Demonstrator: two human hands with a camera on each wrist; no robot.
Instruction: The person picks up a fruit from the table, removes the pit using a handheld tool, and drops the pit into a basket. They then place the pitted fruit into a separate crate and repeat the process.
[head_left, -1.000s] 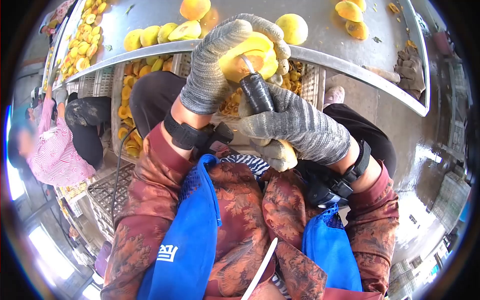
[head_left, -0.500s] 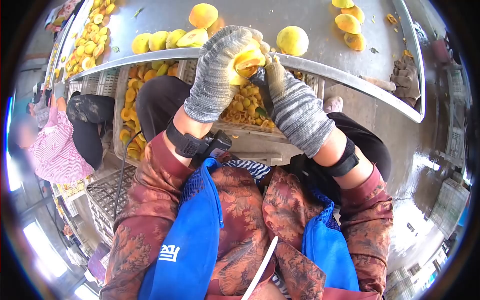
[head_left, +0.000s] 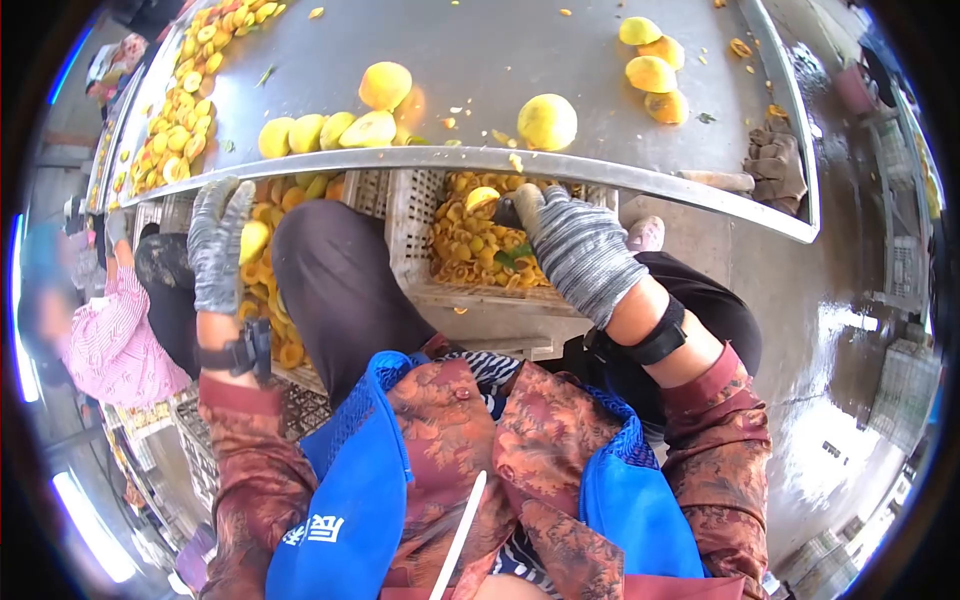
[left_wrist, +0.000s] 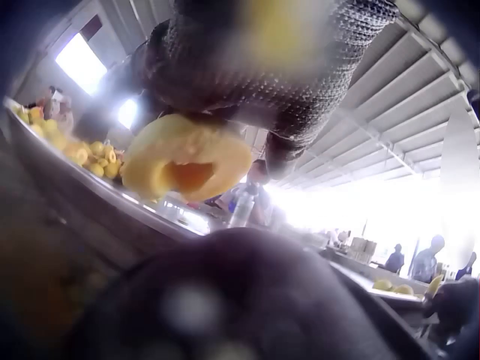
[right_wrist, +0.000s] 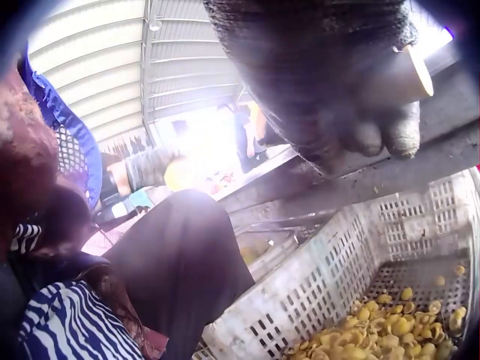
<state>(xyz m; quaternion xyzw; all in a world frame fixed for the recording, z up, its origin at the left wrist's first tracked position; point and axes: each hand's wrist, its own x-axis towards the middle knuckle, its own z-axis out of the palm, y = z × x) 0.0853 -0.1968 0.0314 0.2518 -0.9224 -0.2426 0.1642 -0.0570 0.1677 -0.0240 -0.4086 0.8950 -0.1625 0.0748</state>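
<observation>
My left hand [head_left: 217,240], in a grey knit glove, holds a yellow peach half [left_wrist: 187,161] low at the table's front edge, over peach halves in a left crate. A hollow where the stone sat shows in its cut face in the left wrist view. My right hand [head_left: 582,245], gloved alike, grips a black-handled tool [head_left: 508,212] above the middle crate [head_left: 408,230]. A yellow peach piece [head_left: 482,197] shows beside the tool's end. That crate holds many small peach scraps [right_wrist: 382,330]. The tool's blade is hidden.
On the metal table [head_left: 470,60] lie a row of peaches [head_left: 305,133], a single peach [head_left: 547,122], several more at right and a heap of halves [head_left: 180,130] at left. Brown gloves [head_left: 775,175] lie in the right corner. Another person [head_left: 125,325] sits at left.
The hands were together around a peach, the tool working in it. Now they are apart: the left has moved far left and down with a half, the right has lowered over the middle crate.
</observation>
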